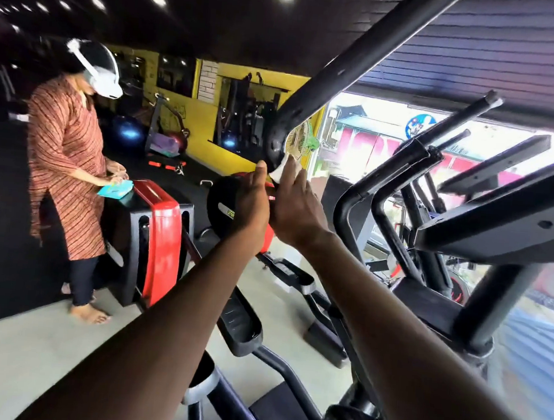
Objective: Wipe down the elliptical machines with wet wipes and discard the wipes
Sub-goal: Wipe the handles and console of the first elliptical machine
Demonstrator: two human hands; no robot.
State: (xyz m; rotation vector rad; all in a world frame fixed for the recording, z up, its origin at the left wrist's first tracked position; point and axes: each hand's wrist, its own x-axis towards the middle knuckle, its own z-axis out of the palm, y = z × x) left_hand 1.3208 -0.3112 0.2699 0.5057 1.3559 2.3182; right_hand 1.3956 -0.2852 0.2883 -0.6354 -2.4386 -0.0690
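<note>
While both arms reach forward across the near elliptical machine (pixel 486 223), the work is at the far end of its long handlebar (pixel 356 63), a thick black tube that comes down from the upper right and bends at a rounded elbow in the middle of the scene. The tube looks like painted metal, smooth but with small scuffs, and the machine's console arms on the right are matte black plastic or metal with hard edges. Far on the left stands a second elliptical (pixel 154 233) with a glossy red and black cover, and a person in a striped tunic (pixel 64 160) beside it holds a teal wipe packet (pixel 115 189).

The right hand (pixel 297 208) holds the white wet wipe (pixel 287 168) against the lower end of the handlebar, fingers stretched upward along it; whether they curl around the wipe I cannot tell. The left hand (pixel 254 204) is beside it, fingers straight, the tips touching the tube, holding nothing.

The wipe is soft, thin and crumpled. To clean well, I think it should be wrapped around the round tube and drawn along it with firm pressure, the left hand steadying the bar, because a flat touch reaches only one side.
</note>
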